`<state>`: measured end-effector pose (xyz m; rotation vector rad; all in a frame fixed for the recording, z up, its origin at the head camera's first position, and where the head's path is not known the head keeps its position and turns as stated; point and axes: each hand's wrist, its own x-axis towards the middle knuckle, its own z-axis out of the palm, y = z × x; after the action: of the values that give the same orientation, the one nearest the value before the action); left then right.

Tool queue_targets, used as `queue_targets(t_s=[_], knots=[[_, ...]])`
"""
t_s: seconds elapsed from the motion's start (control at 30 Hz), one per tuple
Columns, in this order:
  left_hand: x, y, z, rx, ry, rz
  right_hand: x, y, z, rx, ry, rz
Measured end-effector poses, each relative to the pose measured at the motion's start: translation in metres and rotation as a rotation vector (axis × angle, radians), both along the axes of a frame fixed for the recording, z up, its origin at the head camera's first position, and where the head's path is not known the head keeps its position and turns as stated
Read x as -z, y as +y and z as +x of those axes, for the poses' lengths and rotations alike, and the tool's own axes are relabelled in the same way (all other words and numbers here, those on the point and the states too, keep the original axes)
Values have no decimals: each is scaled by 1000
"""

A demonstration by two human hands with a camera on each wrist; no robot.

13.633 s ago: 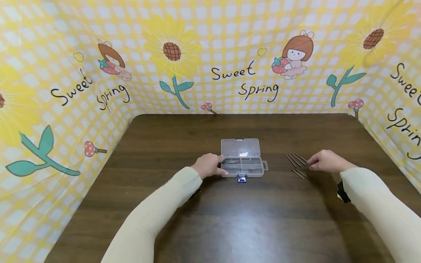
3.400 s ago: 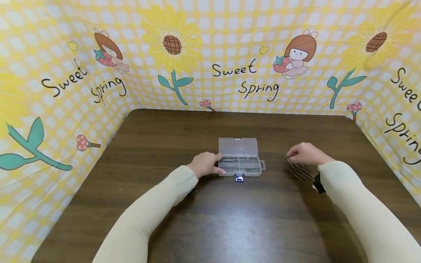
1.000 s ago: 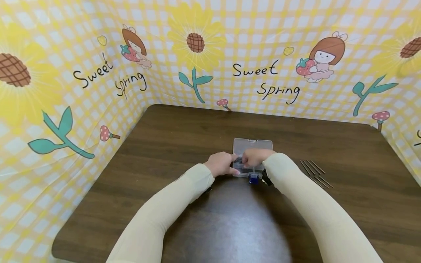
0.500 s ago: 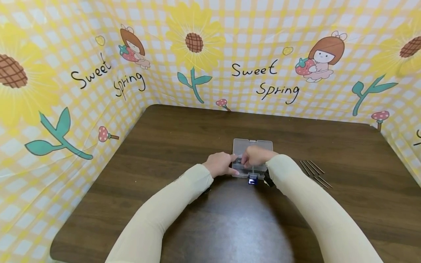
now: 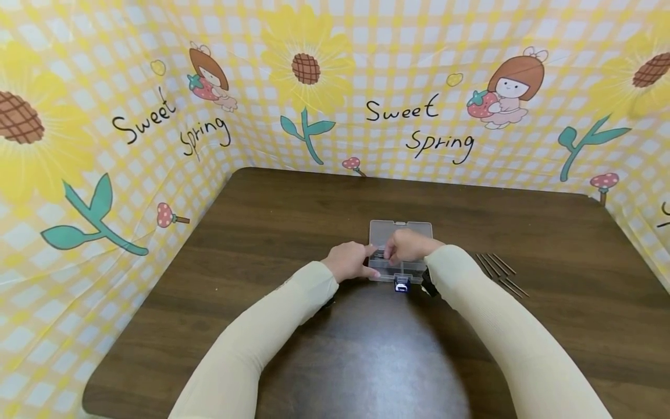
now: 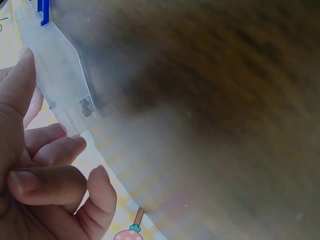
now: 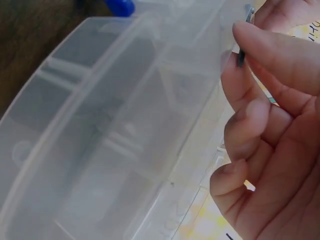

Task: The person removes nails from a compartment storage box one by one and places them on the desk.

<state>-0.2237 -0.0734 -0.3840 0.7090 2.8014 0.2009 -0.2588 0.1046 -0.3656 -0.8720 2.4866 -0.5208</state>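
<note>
A clear plastic compartment box (image 5: 386, 272) stands with its lid (image 5: 378, 231) raised and a blue latch (image 5: 401, 284) at the front. My left hand (image 5: 346, 261) grips the box's left end, thumb at the front and fingers at the back corner. My right hand (image 5: 408, 245) is over the back left compartment. In the right wrist view, its thumb and index finger pinch a thin dark metal rod (image 7: 241, 57), mostly hidden by the fingers; the other fingers curl in. To the right of the box, several thin metal rods (image 5: 496, 265) lie slanted on the table in two groups.
The brown wooden table (image 5: 282, 203) ends at a yellow checked cloth (image 5: 335, 137) hung behind it and along the sides. A black wrist strap (image 5: 428, 283) sits under the right sleeve, close to the box's right end.
From the rods at the right, my right hand has come left over the box; during the last second it barely moves. My left hand keeps its grip on the box's left end throughout.
</note>
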Motion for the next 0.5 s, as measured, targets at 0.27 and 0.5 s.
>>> queue_targets(t_s=[0.27, 0.5], knots=[[0, 2, -1, 8, -10, -20, -3, 12, 6, 33, 4, -82], [0, 2, -3, -7, -40, 30, -2, 31, 12, 117, 27, -136]])
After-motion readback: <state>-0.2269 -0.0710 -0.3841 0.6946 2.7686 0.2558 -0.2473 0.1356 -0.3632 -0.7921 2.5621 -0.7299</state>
